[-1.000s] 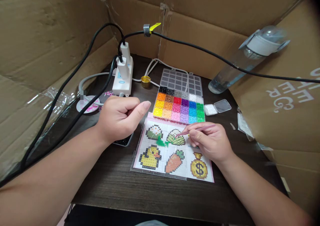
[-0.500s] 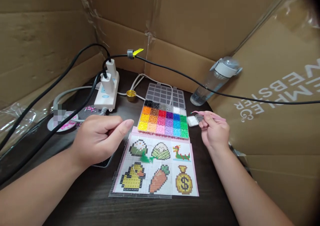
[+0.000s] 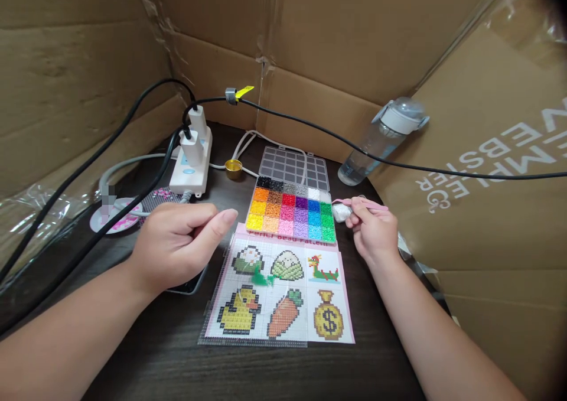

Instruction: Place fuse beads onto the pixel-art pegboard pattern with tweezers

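Now the right hand [image 3: 374,230] sits at the right end of the bead box [image 3: 290,215], its fingers pinched around pink tweezers [image 3: 359,204] whose tips dip into the small white-bead case [image 3: 341,213] just beside the box. A second ago that hand was over the pattern sheet [image 3: 283,292], tweezer tips at the green-and-white dumpling picture; half a second ago it had already lifted away to the right, and since then the tips have dropped closer onto the white beads. My reading is that one bead has been laid and the hand has gone to fetch another, white this time. Whether the tips already grip a bead is too small to tell.

The left hand [image 3: 179,247] has kept its place at the near left corner of the sheet, loosely curled with the thumb stretched along the forefinger, holding nothing visible; it lies partly over a dark phone [image 3: 190,286].

Counted: one box with eighteen filled colour compartments, its clear lid [image 3: 295,169] open behind; six pictures on the sheet under a clear pegboard, with one small patch of green beads [image 3: 262,279] set on it; one water bottle [image 3: 381,138] leaning on the cardboard at far right; one power strip [image 3: 190,162] with two plugs in it; one small gold cap [image 3: 233,166]; two black cables [image 3: 310,126] crossing above.
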The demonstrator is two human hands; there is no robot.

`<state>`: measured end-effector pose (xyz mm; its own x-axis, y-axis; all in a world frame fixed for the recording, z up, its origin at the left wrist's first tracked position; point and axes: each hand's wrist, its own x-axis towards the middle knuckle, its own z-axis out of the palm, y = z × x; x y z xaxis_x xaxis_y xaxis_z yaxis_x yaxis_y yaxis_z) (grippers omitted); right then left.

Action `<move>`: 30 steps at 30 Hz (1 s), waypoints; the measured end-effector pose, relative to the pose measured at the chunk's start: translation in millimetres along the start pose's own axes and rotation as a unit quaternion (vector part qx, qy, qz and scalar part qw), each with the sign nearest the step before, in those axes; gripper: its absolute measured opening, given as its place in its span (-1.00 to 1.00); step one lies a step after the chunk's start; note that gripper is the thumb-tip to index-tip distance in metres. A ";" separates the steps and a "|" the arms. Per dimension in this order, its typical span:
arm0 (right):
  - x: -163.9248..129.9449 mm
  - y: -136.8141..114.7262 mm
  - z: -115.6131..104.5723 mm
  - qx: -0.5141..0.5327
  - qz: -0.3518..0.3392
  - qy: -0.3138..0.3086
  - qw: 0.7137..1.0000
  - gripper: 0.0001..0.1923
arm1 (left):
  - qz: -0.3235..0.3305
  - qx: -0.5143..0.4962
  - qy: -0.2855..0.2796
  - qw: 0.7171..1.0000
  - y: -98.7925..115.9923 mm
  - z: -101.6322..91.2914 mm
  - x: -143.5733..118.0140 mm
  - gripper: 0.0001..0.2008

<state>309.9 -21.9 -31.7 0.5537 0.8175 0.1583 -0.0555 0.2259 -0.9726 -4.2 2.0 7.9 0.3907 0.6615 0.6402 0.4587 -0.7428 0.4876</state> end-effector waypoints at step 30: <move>-0.4 1.1 -1.5 -0.002 0.068 0.099 0.993 -0.81 | 0.004 -0.004 0.003 1.000 -0.2 1.3 0.8 -0.53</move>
<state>310.8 -22.8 -33.1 0.6935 0.7204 -0.0111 -0.1377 0.1175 -0.9835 -2.9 2.9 7.6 0.3889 0.6553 0.6476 0.4487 -0.7486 0.4881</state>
